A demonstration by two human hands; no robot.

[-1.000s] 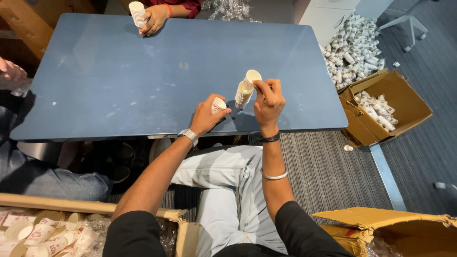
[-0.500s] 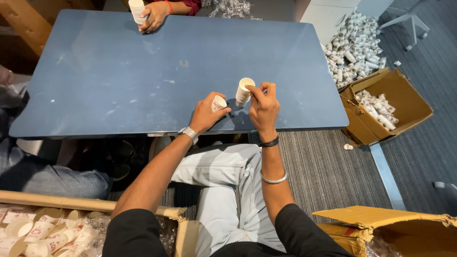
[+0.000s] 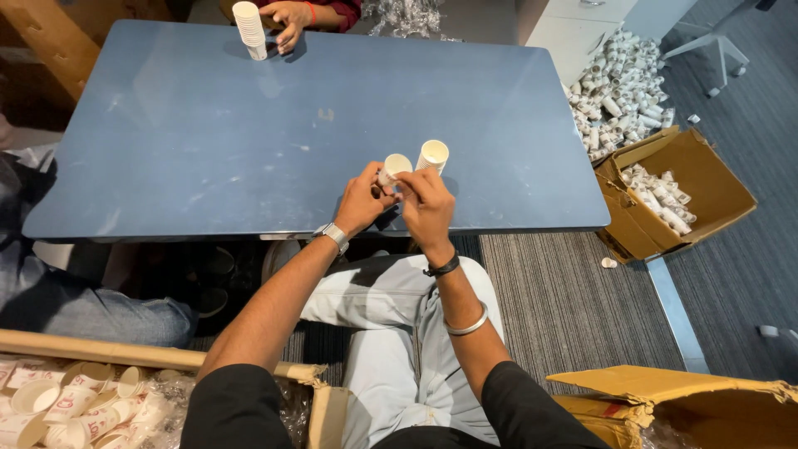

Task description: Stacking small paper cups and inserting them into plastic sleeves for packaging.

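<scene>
The left hand [image 3: 363, 199] and the right hand [image 3: 426, 202] meet over the near edge of the blue bench [image 3: 249, 141], fingers pinched together on a small white paper cup [image 3: 393, 168] held between them, with a second white cup [image 3: 432, 155] just beyond the right hand's fingertips. Across the bench, another person's hand [image 3: 287, 17] rests beside a tall stack of cups [image 3: 249, 29]. To the right, on the floor, an open cardboard box [image 3: 715, 187] holds sleeves of cups, and more cups fill the box [image 3: 75, 399] at lower left.
</scene>
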